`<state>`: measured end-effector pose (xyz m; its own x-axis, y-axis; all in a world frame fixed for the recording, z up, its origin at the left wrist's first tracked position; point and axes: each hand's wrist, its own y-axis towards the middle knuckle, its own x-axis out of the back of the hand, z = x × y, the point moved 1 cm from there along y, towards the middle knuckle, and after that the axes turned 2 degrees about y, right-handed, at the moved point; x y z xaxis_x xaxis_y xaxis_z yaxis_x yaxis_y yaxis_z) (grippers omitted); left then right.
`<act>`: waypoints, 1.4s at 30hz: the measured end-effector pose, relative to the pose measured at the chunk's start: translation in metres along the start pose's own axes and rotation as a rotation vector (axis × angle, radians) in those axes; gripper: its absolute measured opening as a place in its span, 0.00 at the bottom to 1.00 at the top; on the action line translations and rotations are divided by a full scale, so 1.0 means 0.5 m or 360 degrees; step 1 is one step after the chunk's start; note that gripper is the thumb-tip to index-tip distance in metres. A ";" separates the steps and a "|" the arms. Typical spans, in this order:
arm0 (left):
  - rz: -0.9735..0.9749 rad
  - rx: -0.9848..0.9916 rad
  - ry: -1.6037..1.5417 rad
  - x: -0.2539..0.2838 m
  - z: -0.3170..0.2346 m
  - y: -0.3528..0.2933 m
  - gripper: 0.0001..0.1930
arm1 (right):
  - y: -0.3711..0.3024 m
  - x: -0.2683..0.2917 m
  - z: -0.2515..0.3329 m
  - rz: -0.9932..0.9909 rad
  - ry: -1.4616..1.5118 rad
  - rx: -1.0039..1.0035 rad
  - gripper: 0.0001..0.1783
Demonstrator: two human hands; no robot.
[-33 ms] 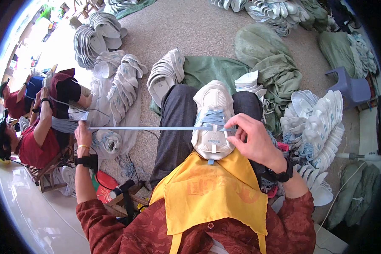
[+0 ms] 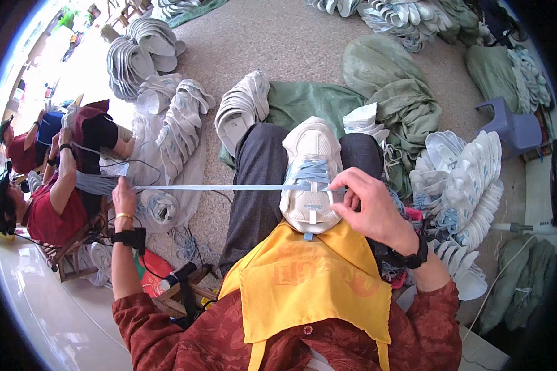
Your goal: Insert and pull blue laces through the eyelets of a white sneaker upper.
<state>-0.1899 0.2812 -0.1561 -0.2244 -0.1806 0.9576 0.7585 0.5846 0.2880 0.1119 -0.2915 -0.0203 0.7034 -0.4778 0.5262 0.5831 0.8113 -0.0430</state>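
Observation:
A cream-white sneaker (image 2: 312, 170) lies sole down on my lap, between my thighs, with blue lacing across its upper part. From it a pale blue shoelace (image 2: 216, 187) stretches out taut to the left. My left hand (image 2: 124, 199), far out to that side, is closed on the lace's far end. My right hand (image 2: 371, 207) is at the sneaker's right edge, its bent index finger and thumb at the lace by the tongue. The thumb tip is beside the shoe's side, and the other fingers curl in behind.
Stacked white shoe uppers (image 2: 244, 108) stand ahead of my knees, with more piles (image 2: 461, 179) on the right. Green sacks (image 2: 393, 80) lie on the floor near a grey-blue plastic stool (image 2: 513, 127). Two people in red sit at left, one (image 2: 59, 204) close by. My yellow apron (image 2: 315, 278) covers my lap.
My left hand has moved slightly to the right with the lace end. My right hand's fingers have shifted a little; the sneaker stays in place.

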 end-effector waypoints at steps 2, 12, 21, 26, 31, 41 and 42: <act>0.0307 0.0098 -0.0097 -0.003 -0.077 0.014 0.08 | -0.009 -0.012 -0.006 -0.0013 -0.0095 0.0033 0.18; 0.0395 -0.0991 -0.1486 0.197 -0.666 -0.031 0.17 | -0.005 -0.071 -0.014 -0.0122 -0.0810 0.0959 0.09; 0.0627 -0.0830 -0.1852 0.219 -0.766 -0.068 0.11 | -0.027 -0.060 -0.026 -0.0274 -0.0670 0.0796 0.12; 0.0601 -0.0837 -0.1557 0.211 -0.782 -0.089 0.11 | -0.030 -0.071 -0.015 -0.0296 -0.0635 0.0699 0.18; 0.0514 -0.0889 -0.1541 0.205 -0.785 -0.105 0.11 | -0.018 -0.088 -0.019 -0.0149 -0.0798 0.0799 0.28; 0.0302 -0.1109 -0.1575 0.207 -0.806 -0.100 0.12 | -0.011 -0.085 -0.027 -0.0105 -0.0769 0.0787 0.26; 0.0301 -0.1110 -0.1574 0.207 -0.804 -0.099 0.12 | -0.012 -0.083 -0.024 -0.0116 -0.0715 0.0785 0.25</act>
<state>-0.0047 -0.0842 -0.0737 -0.2126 0.7175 0.6633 0.9267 -0.0672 0.3698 0.0840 -0.2806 -0.0520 0.3693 -0.4372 0.8201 0.2935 0.8921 0.3434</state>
